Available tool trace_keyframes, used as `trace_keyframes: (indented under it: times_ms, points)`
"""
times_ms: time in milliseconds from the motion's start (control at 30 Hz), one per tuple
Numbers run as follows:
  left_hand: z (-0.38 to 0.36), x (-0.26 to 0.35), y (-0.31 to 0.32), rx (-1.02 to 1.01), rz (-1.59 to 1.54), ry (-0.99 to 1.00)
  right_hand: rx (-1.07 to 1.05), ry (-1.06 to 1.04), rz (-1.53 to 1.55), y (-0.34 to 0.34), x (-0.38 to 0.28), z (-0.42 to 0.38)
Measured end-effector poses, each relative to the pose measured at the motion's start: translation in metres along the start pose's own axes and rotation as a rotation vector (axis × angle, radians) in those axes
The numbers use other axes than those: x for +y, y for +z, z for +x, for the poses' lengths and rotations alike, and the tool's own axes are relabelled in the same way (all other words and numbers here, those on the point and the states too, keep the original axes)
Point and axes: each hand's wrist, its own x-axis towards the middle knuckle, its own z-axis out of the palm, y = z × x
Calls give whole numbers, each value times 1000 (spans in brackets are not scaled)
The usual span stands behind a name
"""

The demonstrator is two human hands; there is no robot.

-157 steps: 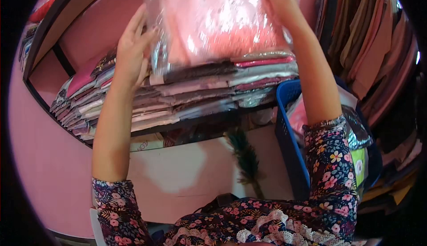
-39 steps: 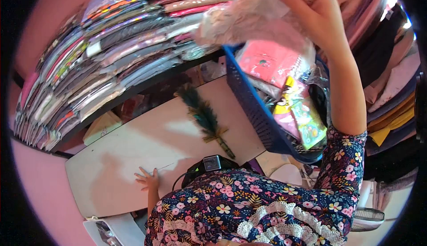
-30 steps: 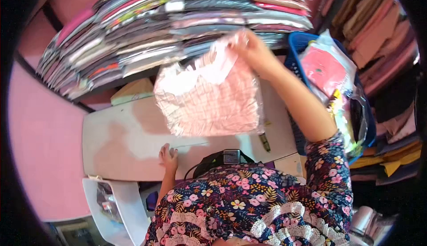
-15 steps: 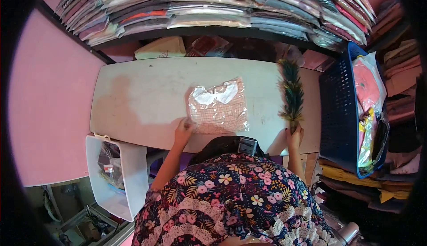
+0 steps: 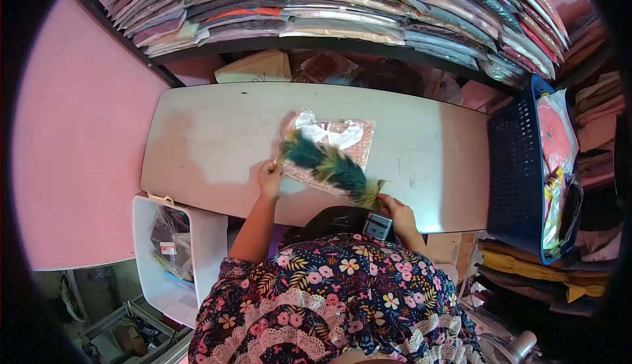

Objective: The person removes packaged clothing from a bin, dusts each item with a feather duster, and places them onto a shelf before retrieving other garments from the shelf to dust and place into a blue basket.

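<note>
A checked pink garment with a white collar, in a clear plastic bag (image 5: pixel 359 147), lies on the white table (image 5: pixel 217 120). Over it slants a green and yellow feather duster (image 5: pixel 332 170), covering part of the bag. My right hand (image 5: pixel 397 214) is closed on the duster's handle end, near the table's front edge. My left hand (image 5: pixel 269 180) pinches the lower left edge of the bag, close to the duster's far tip.
Stacks of bagged garments (image 5: pixel 342 12) fill the shelf behind the table. A blue basket (image 5: pixel 513 166) with bagged items stands at the right. At the lower left is a white bin (image 5: pixel 210 252) holding plastic-wrapped things. Folded cloths (image 5: pixel 526 265) lie below the basket.
My right hand has brought the duster from the table's right side leftward over the bag. The bag has turned slightly. My left hand stays at its left edge. The camera view has shifted.
</note>
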Motion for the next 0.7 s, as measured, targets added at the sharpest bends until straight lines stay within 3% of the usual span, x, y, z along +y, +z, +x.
trace_keyframes:
  times_ms: [67, 167, 200, 233, 300, 333, 367, 433, 533, 633, 700]
  points:
    - [-8, -8, -5, 99, -117, -38, 218, 115, 10, 16, 10, 6]
    - [-37, -30, -4, -141, 161, -5, 402, 266, 171, 9, 8, 23]
    - [-40, -41, -3, -266, 259, 4, 458, 167, 185, 8, 7, 25]
    - [-50, -22, 0, -263, 254, 4, 456, 162, 181, 7, 3, 23]
    - [-78, 41, 3, -558, 224, -384, 275, 77, 161, 3, -7, 12]
    - [-67, 35, -2, -596, 295, -271, 234, 26, 131, 5, -8, 8]
    - [-53, 27, -9, -594, 289, -270, 194, 68, 103, 9, -9, 1]
    - [-28, 22, -17, -364, 312, -44, 165, 248, 202, 15, -14, -9]
    - [-5, 44, -7, -257, 307, 5, 279, 251, 271, 44, 2, -24]
    - [53, -3, 33, -122, 372, 162, 267, 90, 225, 50, 12, -27]
    - [43, 38, 51, -189, 450, 159, 266, 96, 216, 50, 14, -26]
